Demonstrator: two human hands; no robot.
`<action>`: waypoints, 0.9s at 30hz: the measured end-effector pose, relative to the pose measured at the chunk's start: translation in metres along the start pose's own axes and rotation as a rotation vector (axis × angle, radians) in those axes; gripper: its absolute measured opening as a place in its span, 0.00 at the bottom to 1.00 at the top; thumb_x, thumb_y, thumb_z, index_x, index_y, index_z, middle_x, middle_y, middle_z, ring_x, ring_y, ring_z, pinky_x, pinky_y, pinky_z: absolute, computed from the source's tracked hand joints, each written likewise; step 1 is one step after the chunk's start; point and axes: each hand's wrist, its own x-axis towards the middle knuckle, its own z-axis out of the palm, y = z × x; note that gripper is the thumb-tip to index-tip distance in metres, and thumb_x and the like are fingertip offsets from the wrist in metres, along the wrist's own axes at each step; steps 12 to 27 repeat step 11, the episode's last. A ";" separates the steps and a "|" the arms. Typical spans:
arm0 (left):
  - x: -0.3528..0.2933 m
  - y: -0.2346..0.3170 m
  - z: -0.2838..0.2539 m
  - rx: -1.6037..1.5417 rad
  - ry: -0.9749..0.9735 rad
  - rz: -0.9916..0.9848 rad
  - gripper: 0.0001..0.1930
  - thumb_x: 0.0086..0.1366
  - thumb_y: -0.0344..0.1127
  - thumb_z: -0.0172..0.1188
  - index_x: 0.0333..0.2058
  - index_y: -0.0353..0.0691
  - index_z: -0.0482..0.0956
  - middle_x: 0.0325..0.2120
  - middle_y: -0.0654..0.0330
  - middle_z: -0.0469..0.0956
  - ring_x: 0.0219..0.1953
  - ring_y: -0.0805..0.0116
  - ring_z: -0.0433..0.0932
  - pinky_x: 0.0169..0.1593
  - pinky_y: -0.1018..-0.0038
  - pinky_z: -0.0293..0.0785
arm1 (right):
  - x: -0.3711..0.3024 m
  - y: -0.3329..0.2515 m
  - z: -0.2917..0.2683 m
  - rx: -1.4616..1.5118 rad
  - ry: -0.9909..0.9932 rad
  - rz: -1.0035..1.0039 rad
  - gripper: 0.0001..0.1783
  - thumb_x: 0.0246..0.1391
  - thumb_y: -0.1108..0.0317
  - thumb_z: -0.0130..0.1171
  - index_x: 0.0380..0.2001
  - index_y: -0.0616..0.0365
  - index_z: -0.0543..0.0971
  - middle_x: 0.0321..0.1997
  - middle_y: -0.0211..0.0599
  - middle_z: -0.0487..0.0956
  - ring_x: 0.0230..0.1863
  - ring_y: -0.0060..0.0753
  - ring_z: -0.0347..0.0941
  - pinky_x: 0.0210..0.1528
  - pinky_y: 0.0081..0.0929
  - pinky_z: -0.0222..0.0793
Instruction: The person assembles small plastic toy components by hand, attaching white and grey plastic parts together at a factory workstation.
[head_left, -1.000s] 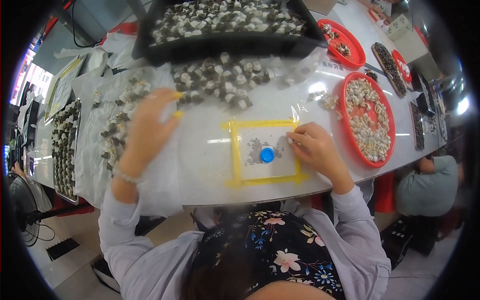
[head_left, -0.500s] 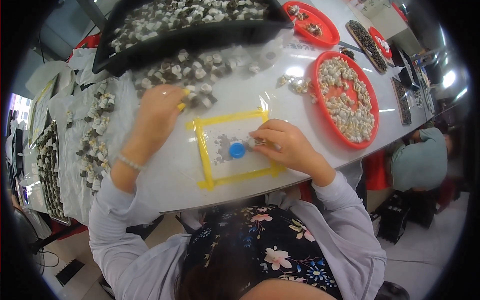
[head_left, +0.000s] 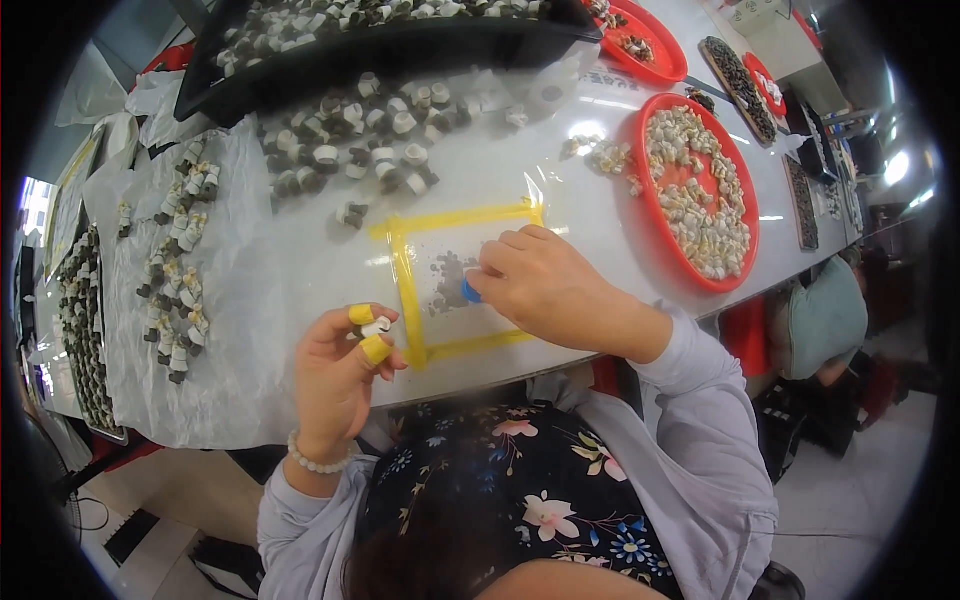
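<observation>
Left hand (head_left: 335,385) had withdrawn from the loose pile of small pieces (head_left: 360,130) since the earlier frame; its grip, thumb and forefinger in yellow finger cots, was closed on one small white piece (head_left: 376,327) near the table (head_left: 600,220) edge. Right hand (head_left: 545,285) stayed over the yellow-taped square (head_left: 405,275), fingertips pinching the blue cap (head_left: 468,291).

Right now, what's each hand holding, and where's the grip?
Left hand: small white piece, pinched between yellow-capped fingertips. Right hand: blue cap, fingertip grip on its edge, on the yellow-taped square.
</observation>
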 end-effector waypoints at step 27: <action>0.000 -0.013 0.015 -0.080 -0.149 -0.071 0.22 0.61 0.26 0.51 0.54 0.34 0.62 0.47 0.53 0.71 0.43 0.63 0.75 0.46 0.77 0.70 | 0.005 -0.004 -0.007 -0.002 -0.073 0.010 0.09 0.38 0.74 0.54 0.29 0.59 0.73 0.28 0.35 0.67 0.33 0.34 0.67 0.33 0.29 0.64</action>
